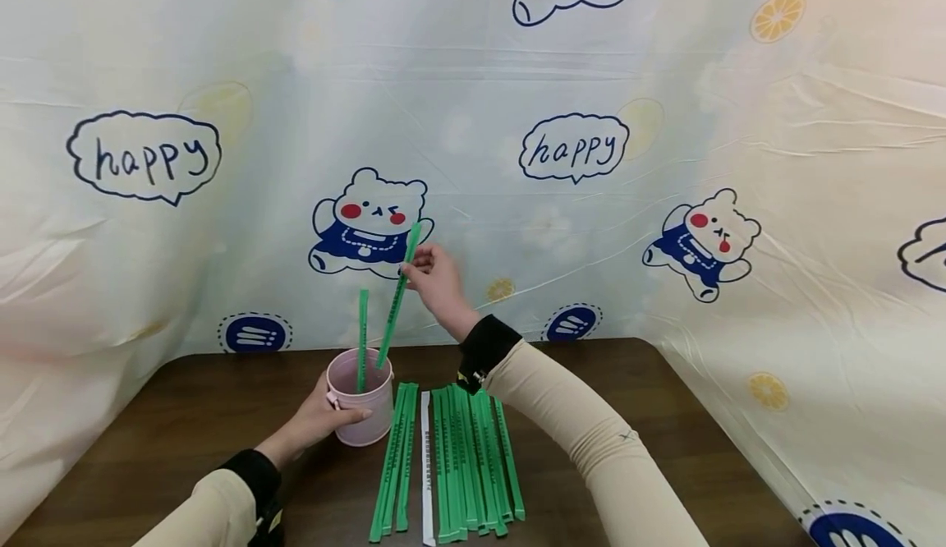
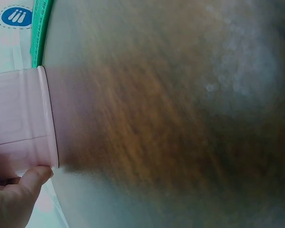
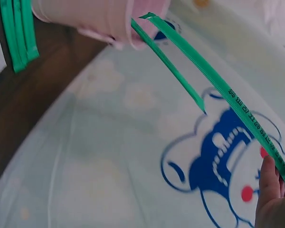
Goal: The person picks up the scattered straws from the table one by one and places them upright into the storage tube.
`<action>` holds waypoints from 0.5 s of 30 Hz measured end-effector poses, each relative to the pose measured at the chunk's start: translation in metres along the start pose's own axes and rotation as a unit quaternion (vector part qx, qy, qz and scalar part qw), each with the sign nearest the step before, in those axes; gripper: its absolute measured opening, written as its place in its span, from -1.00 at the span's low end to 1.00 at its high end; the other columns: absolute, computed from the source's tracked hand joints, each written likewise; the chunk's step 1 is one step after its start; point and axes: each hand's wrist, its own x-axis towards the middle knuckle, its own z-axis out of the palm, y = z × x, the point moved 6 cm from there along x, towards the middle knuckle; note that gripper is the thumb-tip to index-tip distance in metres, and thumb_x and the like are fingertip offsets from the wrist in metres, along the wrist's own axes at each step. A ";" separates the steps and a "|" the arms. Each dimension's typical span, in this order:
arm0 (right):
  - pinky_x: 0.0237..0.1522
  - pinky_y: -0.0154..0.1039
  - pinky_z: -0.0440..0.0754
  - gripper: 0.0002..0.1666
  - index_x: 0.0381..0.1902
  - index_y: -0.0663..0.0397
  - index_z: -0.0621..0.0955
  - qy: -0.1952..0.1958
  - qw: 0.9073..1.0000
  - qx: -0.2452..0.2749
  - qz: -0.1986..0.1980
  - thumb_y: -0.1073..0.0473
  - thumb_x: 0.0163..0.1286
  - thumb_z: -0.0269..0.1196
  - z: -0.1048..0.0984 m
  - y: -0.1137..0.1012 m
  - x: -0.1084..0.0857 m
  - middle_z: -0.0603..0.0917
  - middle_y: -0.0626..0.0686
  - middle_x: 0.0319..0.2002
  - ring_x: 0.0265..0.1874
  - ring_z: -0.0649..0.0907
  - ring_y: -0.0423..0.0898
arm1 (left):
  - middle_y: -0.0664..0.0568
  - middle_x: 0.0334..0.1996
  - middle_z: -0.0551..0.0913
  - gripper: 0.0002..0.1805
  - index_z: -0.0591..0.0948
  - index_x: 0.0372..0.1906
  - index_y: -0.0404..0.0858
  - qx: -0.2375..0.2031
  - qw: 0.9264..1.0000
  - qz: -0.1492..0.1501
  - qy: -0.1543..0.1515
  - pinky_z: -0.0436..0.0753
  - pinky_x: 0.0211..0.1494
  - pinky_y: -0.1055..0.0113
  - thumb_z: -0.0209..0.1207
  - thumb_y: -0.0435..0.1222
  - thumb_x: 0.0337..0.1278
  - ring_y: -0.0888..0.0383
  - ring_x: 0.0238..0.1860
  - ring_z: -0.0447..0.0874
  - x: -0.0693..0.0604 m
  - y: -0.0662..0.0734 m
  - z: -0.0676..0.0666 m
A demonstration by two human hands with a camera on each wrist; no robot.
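On the backdrop (image 1: pixel 473 62), over the left corner of the tabletop (image 1: pixel 192 415), a speech bubble (image 1: pixel 144 157) reads "happy". The left hand (image 1: pixel 314 415) curves round the pink cup (image 1: pixel 378 399), which stands near the back edge, left of its middle. Only the left wrist view shows a fine seam line along the cup's wall. A green packet (image 1: pixel 363 329) stands in the cup. Beside it slants the held packet (image 1: pixel 397 309), its lower end at the cup's mouth; I can't tell whether it is inside. Three green packets (image 1: pixel 392 457) lie towards the front edge, then a white packet (image 1: pixel 426 465). The right hand (image 1: pixel 436 284) pinches the held packet's upper part, thumb and fingers closed on it; the right wrist view gives its black Chinese characters larger, though I can't read them surely. A packed green row (image 1: pixel 469 465) lies rightmost, beneath a second "happy" bubble (image 1: pixel 574 149).
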 end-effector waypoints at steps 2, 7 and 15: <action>0.01 -0.03 0.78 -0.71 0.10 0.31 0.52 -0.011 1.000 -0.009 0.004 0.33 0.48 0.23 0.008 0.007 -0.005 0.66 0.28 -0.10 -0.20 0.67 -0.06 | -0.36 0.49 0.17 0.16 -0.17 0.59 -0.27 -0.003 1.000 0.000 -0.002 0.37 0.46 -0.34 0.42 -0.20 0.15 -0.32 0.43 0.27 -0.001 0.000 0.001; -0.07 -0.11 0.79 -0.69 0.11 0.32 0.52 -0.040 0.999 -0.032 0.001 0.34 0.46 0.24 0.027 0.023 -0.019 0.65 0.31 -0.09 -0.15 0.70 0.08 | -0.37 0.48 0.16 0.15 -0.16 0.58 -0.27 -0.006 1.000 0.005 -0.002 0.36 0.47 -0.34 0.42 -0.20 0.14 -0.32 0.43 0.27 -0.001 0.000 0.002; -0.08 -0.15 0.76 -0.66 0.16 0.35 0.49 -0.089 0.995 -0.050 -0.008 0.35 0.49 0.22 0.049 0.046 -0.037 0.64 0.36 -0.05 -0.11 0.69 0.17 | -0.37 0.48 0.15 0.16 -0.16 0.59 -0.27 -0.013 1.000 0.008 0.002 0.34 0.48 -0.34 0.42 -0.21 0.13 -0.31 0.43 0.26 0.000 0.000 0.000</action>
